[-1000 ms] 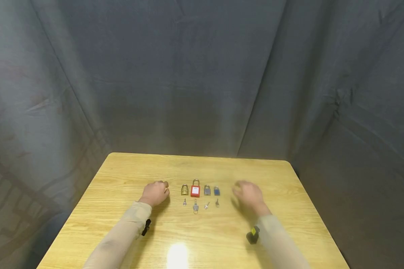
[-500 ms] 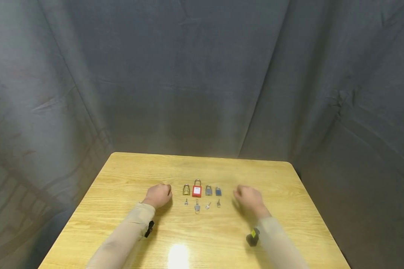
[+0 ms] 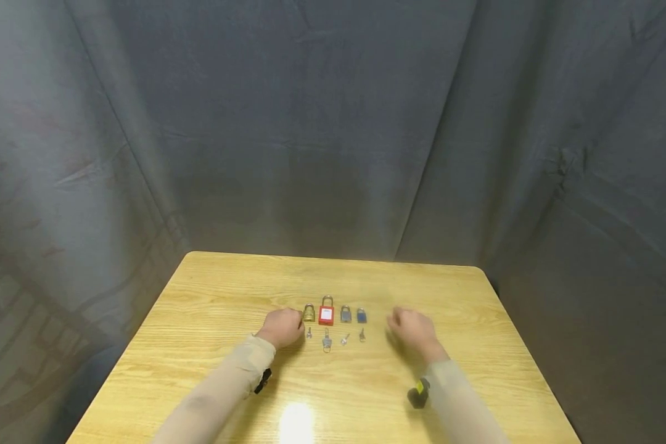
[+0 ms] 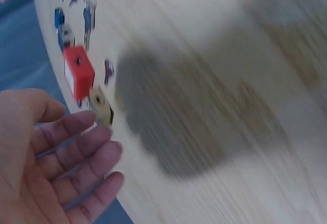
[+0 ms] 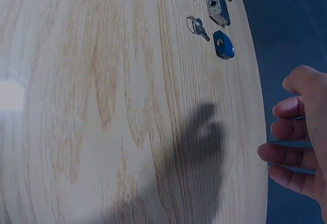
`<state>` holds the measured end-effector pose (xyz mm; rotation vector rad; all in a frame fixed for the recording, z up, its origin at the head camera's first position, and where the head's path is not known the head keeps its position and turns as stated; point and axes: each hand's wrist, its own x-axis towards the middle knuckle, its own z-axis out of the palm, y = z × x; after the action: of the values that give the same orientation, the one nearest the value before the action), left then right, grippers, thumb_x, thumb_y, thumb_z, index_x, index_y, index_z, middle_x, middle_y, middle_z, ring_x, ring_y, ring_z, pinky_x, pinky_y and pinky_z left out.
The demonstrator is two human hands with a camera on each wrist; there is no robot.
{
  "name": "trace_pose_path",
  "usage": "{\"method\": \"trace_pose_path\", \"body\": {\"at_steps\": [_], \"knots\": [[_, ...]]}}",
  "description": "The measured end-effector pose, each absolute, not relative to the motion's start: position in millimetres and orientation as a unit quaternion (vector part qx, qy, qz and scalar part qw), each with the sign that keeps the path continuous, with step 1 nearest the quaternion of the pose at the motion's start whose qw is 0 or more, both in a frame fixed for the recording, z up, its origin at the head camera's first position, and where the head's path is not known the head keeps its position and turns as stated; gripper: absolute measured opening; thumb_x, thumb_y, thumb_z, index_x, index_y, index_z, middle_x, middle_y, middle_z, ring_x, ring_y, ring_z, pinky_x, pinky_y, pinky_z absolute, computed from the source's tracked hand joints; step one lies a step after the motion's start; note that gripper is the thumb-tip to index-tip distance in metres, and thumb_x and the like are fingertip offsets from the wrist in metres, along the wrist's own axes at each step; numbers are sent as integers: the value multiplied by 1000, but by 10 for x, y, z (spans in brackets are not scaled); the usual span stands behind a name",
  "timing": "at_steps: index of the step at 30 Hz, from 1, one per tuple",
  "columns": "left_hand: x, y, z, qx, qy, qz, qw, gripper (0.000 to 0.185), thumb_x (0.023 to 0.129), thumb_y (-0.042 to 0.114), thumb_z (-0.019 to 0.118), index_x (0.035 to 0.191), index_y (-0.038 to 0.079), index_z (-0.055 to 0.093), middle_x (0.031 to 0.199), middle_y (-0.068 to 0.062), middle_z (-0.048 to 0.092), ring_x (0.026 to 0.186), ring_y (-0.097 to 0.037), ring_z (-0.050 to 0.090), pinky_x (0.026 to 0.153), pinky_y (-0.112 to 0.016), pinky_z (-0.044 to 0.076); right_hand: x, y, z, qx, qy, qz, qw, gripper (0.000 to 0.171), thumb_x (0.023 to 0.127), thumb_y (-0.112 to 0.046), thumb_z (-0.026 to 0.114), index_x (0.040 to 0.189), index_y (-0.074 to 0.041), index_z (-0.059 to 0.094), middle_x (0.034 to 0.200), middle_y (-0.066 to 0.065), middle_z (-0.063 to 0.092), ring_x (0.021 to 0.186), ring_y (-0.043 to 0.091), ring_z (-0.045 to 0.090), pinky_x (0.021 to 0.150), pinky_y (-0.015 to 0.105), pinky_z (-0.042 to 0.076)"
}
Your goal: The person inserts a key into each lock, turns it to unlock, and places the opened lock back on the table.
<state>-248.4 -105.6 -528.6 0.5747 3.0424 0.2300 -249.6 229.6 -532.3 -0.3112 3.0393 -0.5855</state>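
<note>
My left hand (image 3: 283,327) hovers just left of a brass padlock (image 3: 309,314). In the left wrist view its fingers (image 4: 87,168) are loosely bent with nothing between them, the index fingertip overlapping the padlock. Rightward along the row lie a red padlock (image 3: 326,316) with a white label, a grey padlock (image 3: 346,316) and a blue padlock (image 3: 361,316). All have their shackles toward the far side. Below them lie a small key (image 3: 309,333), a larger key on a ring (image 3: 327,341) and more small keys (image 3: 345,339). My right hand (image 3: 413,330), relaxed and holding nothing, hangs right of the blue padlock.
The padlocks and keys lie mid-table on a light wooden table (image 3: 227,277) with rounded far corners. Grey cloth curtains (image 3: 311,123) enclose its back and sides. A bright light reflection shows near the front edge.
My left hand has moved right, up to the brass padlock. My right hand has shifted slightly and stays at the right of the row. The padlocks and keys keep their arrangement.
</note>
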Motion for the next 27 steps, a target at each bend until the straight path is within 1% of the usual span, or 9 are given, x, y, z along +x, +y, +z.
{"method": "trace_pose_path", "body": {"at_steps": [5,8,14,16,21,23,27], "knots": [[-2444,-905,-5370,159,984,35,72,32,92,25,58,62,14,52,57,2,49,50,-10,43,45,-28,46,-2492,2304,-5332,-99,977,-186,19,28,101,-31,48,79,-17,58,65,-4,52,58,12,49,56,26,45],[-2420,-837,-5416,139,986,10,95,36,94,29,55,61,14,54,56,2,49,50,-10,45,47,-29,49,-2496,2319,-5350,-97,978,-185,20,28,101,-31,48,78,-18,57,65,-4,52,58,12,49,56,25,44],[-2374,-729,-5449,121,988,-39,83,43,97,34,51,60,12,54,55,0,50,50,-11,46,50,-30,50,-2499,2340,-5359,-87,978,-188,27,31,101,-33,47,75,-18,55,64,-3,51,58,13,48,56,27,43],[-2364,-694,-5461,119,988,-58,78,41,97,33,52,62,11,56,55,0,52,50,-11,48,51,-30,51,-2494,2342,-5348,-83,978,-192,28,30,101,-33,47,76,-18,55,64,-3,52,58,13,49,56,27,43],[-2367,-615,-5486,110,988,-82,73,26,94,22,54,74,10,63,61,0,58,56,-11,55,56,-30,53,-2482,2348,-5334,-83,978,-192,26,29,101,-33,48,78,-18,58,64,-4,52,57,13,49,55,27,43],[-2372,-590,-5486,107,987,-90,78,24,94,21,54,75,10,64,62,0,59,58,-10,56,58,-29,54,-2481,2352,-5336,-84,979,-187,25,29,101,-33,47,78,-18,58,63,-4,52,57,13,49,55,27,43],[-2374,-540,-5458,108,983,-114,94,27,95,23,55,72,12,65,63,2,60,58,-8,57,58,-28,54,-2488,2352,-5344,-85,979,-184,24,28,101,-32,48,79,-17,58,64,-4,52,58,12,49,55,27,43]]}}
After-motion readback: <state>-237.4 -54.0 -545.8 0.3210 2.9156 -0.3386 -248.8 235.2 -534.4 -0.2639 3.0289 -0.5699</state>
